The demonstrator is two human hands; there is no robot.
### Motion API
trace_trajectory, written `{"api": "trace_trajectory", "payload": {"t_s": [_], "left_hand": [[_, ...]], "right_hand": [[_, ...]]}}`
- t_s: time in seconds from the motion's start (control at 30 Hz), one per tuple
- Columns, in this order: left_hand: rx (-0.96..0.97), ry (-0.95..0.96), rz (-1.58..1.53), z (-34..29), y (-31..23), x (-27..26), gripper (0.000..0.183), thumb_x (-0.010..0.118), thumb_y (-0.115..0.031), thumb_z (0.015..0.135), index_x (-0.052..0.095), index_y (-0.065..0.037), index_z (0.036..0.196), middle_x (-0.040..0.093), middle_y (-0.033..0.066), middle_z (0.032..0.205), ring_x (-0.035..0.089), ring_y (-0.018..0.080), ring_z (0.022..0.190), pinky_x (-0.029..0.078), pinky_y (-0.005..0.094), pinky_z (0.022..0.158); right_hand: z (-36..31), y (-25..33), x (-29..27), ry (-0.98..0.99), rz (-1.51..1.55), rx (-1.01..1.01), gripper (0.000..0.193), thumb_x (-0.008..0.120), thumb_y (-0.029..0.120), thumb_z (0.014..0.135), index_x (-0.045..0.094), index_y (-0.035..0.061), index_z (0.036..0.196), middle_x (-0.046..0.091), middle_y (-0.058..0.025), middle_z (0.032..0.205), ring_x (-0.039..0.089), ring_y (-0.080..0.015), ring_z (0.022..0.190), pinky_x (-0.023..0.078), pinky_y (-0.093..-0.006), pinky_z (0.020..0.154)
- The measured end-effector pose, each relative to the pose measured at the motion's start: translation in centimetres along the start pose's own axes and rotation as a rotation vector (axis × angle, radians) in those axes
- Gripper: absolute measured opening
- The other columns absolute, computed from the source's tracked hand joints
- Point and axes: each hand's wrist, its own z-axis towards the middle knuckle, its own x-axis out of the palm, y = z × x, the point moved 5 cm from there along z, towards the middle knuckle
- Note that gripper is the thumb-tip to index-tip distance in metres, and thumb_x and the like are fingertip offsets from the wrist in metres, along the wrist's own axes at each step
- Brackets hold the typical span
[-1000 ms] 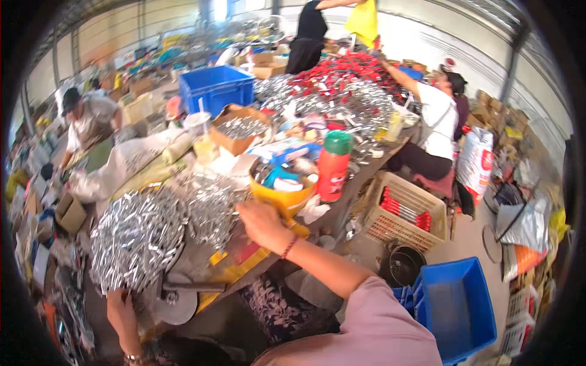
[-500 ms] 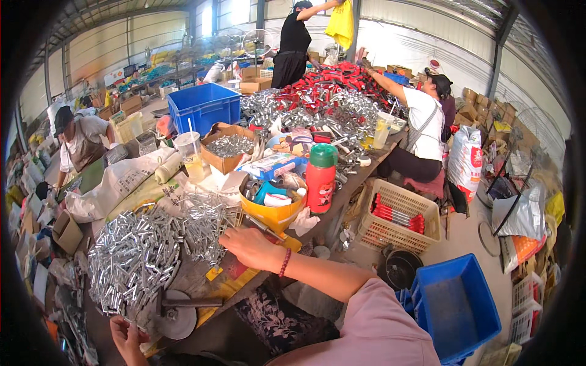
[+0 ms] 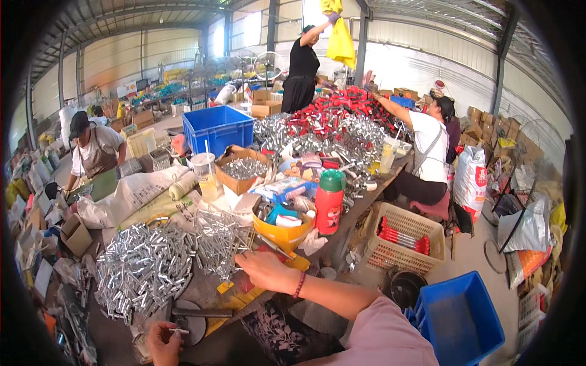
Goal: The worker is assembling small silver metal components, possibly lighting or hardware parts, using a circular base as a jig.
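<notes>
My left hand (image 3: 163, 345) is closed on a small silver metal tube (image 3: 179, 330), beside a round metal disc (image 3: 190, 332) at the table's near edge. A hammer-like tool (image 3: 204, 313) with a dark bar handle lies across that disc. Beyond it spreads a large heap of short silver tubes (image 3: 143, 268). My right hand (image 3: 268, 272) has its fingers drawn together at the edge of a pile of thin metal pins (image 3: 221, 244); whatever is between the fingertips is too small to make out. Yellow strips (image 3: 235, 310) run along the table edge below this hand.
A yellow container (image 3: 284, 235) of odds and ends and a red bottle (image 3: 329, 207) stand beyond my right hand. Blue crates (image 3: 220, 129), more metal parts and red-handled pieces (image 3: 348, 113) fill the far table. Three co-workers are around; one (image 3: 299, 67) lifts yellow cloth (image 3: 342, 46).
My left hand has come away from the tube heap toward the disc, and a tube now shows in its fingers. My right hand stays by the pins. The whole view has shifted slightly.
</notes>
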Motion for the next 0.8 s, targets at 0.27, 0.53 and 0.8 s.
{"api": "trace_trajectory", "payload": {"t_s": [0.27,0.53,0.8], "left_hand": [[0.071,-0.065,0.232,-1.3,-2.2,-0.3,0.014,0.080,-0.003,0.100,0.078,-0.005,0.114,0.075,0.0041,0.105,0.069,0.0150,0.084,0.057,0.0312,0.076],[0.217,-0.122,0.605,-2.6,-4.0,0.1,0.015,0.083,-0.004,0.086,0.078,-0.005,0.100,0.069,0.0137,0.096,0.069,0.0363,0.091,0.054,0.0445,0.079],[0.141,-0.168,0.571,-2.2,-3.7,0.4,0.013,0.083,-0.009,0.092,0.080,-0.004,0.104,0.069,0.0134,0.096,0.070,0.0349,0.090,0.055,0.0434,0.078]], "right_hand": [[1.0,6.8,-3.0,-0.127,0.708,0.022,0.023,0.074,0.004,0.091,0.064,0.0034,0.112,0.070,-0.0154,0.102,0.073,-0.0340,0.093,0.057,-0.0437,0.081],[1.4,15.1,3.0,0.018,0.758,-0.161,0.026,0.070,0.003,0.091,0.071,0.0071,0.116,0.074,-0.0157,0.111,0.073,-0.0412,0.107,0.058,-0.0495,0.089],[1.1,16.0,0.7,-0.072,0.423,-0.255,0.018,0.079,0.008,0.082,0.069,0.0093,0.098,0.065,-0.0086,0.094,0.071,-0.0331,0.090,0.058,-0.0455,0.077]]}}
